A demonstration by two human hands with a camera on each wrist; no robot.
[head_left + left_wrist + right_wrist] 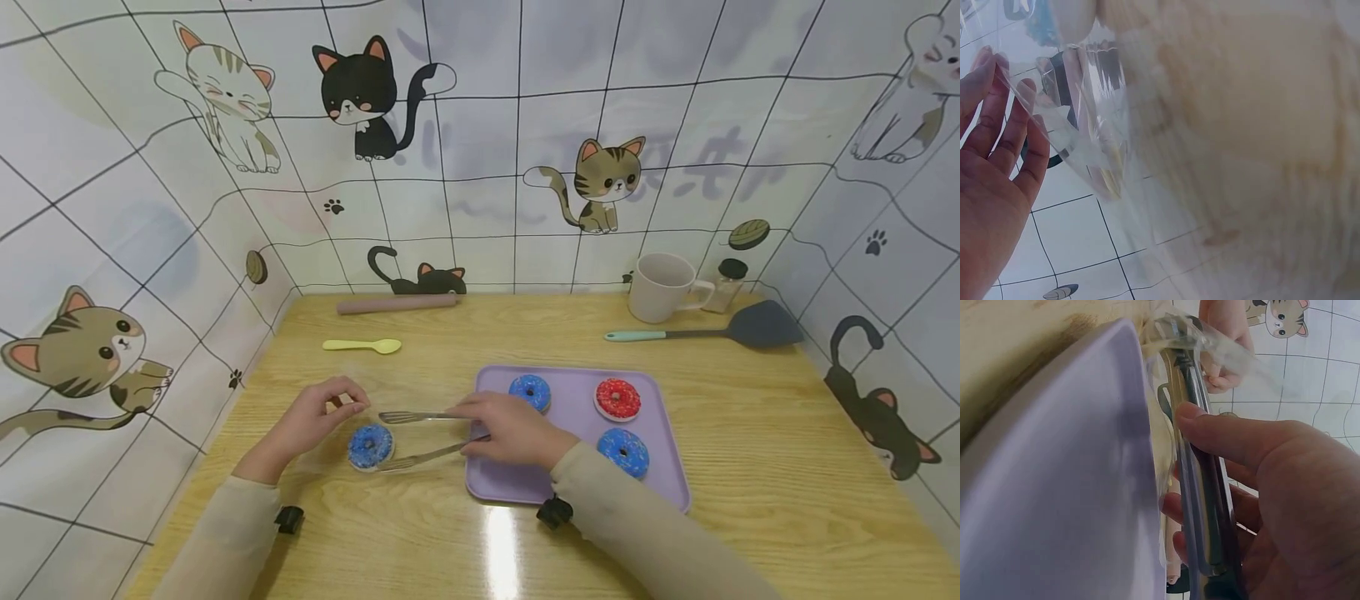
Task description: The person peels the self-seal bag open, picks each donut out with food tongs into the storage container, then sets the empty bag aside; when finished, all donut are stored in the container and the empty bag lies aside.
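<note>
Blurring left wrist view, tongs half-hidden

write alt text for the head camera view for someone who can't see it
A person's right hand grips metal tongs open around a blue sprinkled doughnut on a light wooden table, while the left hand hovers curled beside it. A lilac rectangular tray to the right holds two blue doughnuts and a red one.

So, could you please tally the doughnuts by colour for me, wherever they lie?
Blue doughnuts: 3, two on the purple tray at and, one on the table between the tongs.
Red doughnuts: 1, on the tray.
Total: 4.
</note>
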